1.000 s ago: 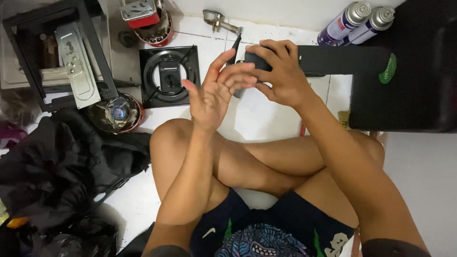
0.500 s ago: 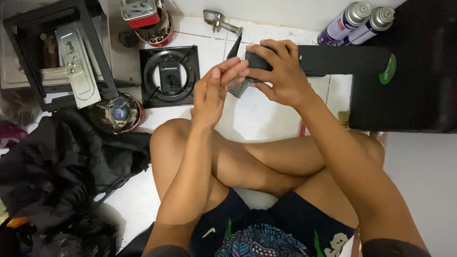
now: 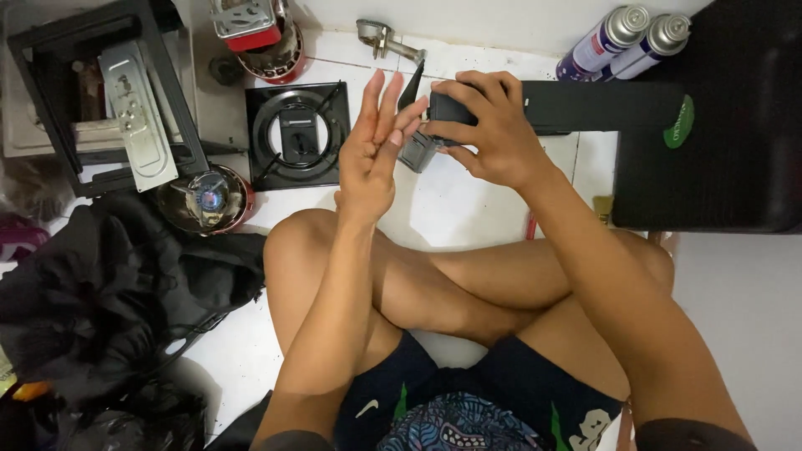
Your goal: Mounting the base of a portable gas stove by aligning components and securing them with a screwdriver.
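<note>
Head view. The person sits cross-legged on a white tiled floor [image 3: 468,200]. The right hand [image 3: 489,138] grasps a small dark block-shaped part [image 3: 447,108] from above, fingers curled over its top and thumb under its near edge. A grey metal piece [image 3: 415,153] hangs at the part's lower left end; whether it belongs to the same part cannot be told. The part is held in the air above the floor, just in front of the long black case [image 3: 601,104] that lies behind it.

The left hand [image 3: 376,150] is flat and unclenched, fingers straight and pointing away from the body. Its fingertips [image 3: 407,117] lie against the left end of the dark part. It grips nothing.

Change: one second ago the left hand stood apart from the part with fingers spread. Half a second ago it had closed in against the part. Now the fingers are stretched straighter and press along the part's left end. The right hand has kept the same grasp throughout. Judgement: the left hand has gone from free to bracing or pushing the held part.

Surroundings: a black square burner plate [image 3: 296,134] lies left of the hands, a round red-rimmed burner [image 3: 205,200] nearer left. Two spray cans [image 3: 622,38] lie at top right. Black cloth [image 3: 109,292] is heaped at the left.
</note>
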